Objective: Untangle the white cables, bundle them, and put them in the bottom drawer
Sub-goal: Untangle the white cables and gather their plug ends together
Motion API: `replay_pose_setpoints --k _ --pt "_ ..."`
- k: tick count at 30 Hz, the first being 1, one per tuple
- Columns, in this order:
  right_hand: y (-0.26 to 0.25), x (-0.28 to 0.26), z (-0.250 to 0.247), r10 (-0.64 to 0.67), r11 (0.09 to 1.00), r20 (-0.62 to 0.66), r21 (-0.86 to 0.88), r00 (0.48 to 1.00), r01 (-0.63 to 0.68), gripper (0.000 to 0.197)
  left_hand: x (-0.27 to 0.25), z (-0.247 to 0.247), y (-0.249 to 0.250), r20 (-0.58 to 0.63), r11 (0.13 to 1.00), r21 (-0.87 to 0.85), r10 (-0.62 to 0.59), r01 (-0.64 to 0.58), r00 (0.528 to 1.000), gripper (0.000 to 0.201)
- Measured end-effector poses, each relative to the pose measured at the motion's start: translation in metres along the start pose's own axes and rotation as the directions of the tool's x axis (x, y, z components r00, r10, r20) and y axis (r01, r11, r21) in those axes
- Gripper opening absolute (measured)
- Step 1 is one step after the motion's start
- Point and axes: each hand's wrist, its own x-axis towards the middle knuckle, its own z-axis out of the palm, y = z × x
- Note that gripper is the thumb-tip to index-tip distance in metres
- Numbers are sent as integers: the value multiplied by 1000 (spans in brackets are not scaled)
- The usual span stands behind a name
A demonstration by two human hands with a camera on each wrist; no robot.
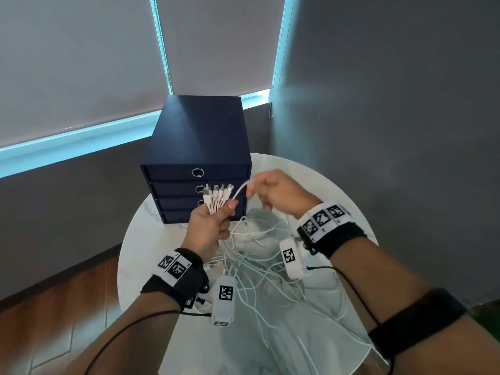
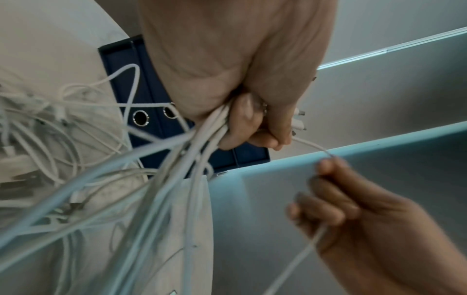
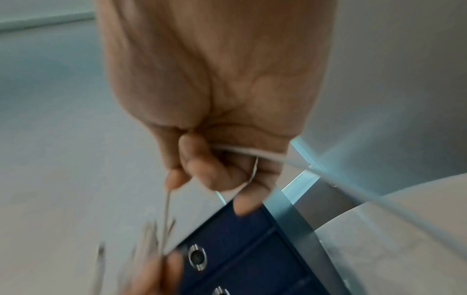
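My left hand [image 1: 216,221] grips a bunch of white cables [image 1: 217,197] with their plug ends fanned upward, in front of the dark blue drawer unit [image 1: 197,147]. In the left wrist view the same left hand [image 2: 242,123] holds the cables [image 2: 182,171] as they trail down to the table. My right hand [image 1: 273,193] pinches one white cable [image 1: 239,192] that runs across to the left hand's bunch. The right wrist view, blurred, shows the right hand [image 3: 215,171] curled round that thin cable [image 3: 242,150]. The drawers are all closed; the bottom drawer [image 1: 173,217] is partly hidden behind my left hand.
A tangle of loose white cables [image 1: 259,255] lies on the round white marble table [image 1: 332,190] below both hands. The drawer unit stands at the table's far edge, against a grey wall and window blinds [image 1: 81,63]. Wooden floor [image 1: 67,301] shows at lower left.
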Motion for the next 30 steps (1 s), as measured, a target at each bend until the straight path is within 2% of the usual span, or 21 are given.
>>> replay_pose_setpoints --k 2,4,7,9,10,11,12,13,14,15,16,17,18,19,20,21,24,26,28,30 --pt "-11 7 -16 -11 965 -243 253 970 74 33 0 -6 -3 -16 999 -46 -25 24 1000 31" --pt "-19 16 -35 39 887 -447 427 894 175 33 0 -10 -6 -33 997 -60 -39 37 999 34" --pt "-21 21 -55 111 829 -592 498 798 254 33 2 -12 -7 -46 999 -20 -44 43 998 35" --pt "-12 25 -60 135 901 -628 399 767 168 27 5 -12 -6 -68 999 15 -39 40 997 35" --pt "-7 26 -63 132 968 -607 248 784 28 23 6 -12 -6 -85 999 35 -32 35 996 35" --pt "-2 26 -63 155 985 -554 18 818 -174 21 7 -12 -5 -96 998 58 -22 28 995 35" --pt "3 25 -62 209 904 -491 -233 846 -358 26 9 -12 -5 -98 996 87 -8 16 995 37" --pt "6 23 -57 259 765 -447 -446 856 -464 33 9 -11 -5 -87 993 120 5 6 996 39" --pt "8 19 -51 268 665 -408 -577 873 -474 45 9 -9 -5 -73 988 152 15 -4 997 37" --pt "7 16 -42 222 638 -358 -650 907 -413 59 9 -6 -5 -57 983 182 22 -12 998 32" --pt "7 13 -32 136 651 -285 -696 949 -303 72 10 -4 -5 -44 979 205 25 -16 999 28" --pt "6 11 -23 59 660 -182 -731 981 -175 75 11 -1 -5 -38 975 220 25 -16 999 27" --pt "6 11 -14 19 675 -67 -735 998 -62 66 11 0 -4 -36 974 226 26 -17 999 28" --pt "6 12 -6 21 701 29 -713 999 6 48 12 1 -4 -37 974 224 27 -18 999 31" --pt "6 11 0 48 739 97 -673 994 30 29 12 1 -5 -41 976 217 28 -18 999 33" --pt "8 10 4 72 790 135 -613 988 26 21 13 0 -6 -45 978 207 26 -16 999 33" --pt "10 11 8 76 902 167 -431 983 3 27 11 -4 -8 -39 988 153 6 0 999 26" --pt "8 11 10 79 968 158 -248 984 -37 29 7 -4 -9 -16 994 104 -16 18 1000 27" --pt "3 13 12 58 997 96 -65 994 -52 31 5 -3 -9 -3 997 73 -25 26 1000 29" --pt "-4 18 10 12 996 6 84 1000 -12 32 5 -3 -8 -5 997 74 -21 21 1000 33"
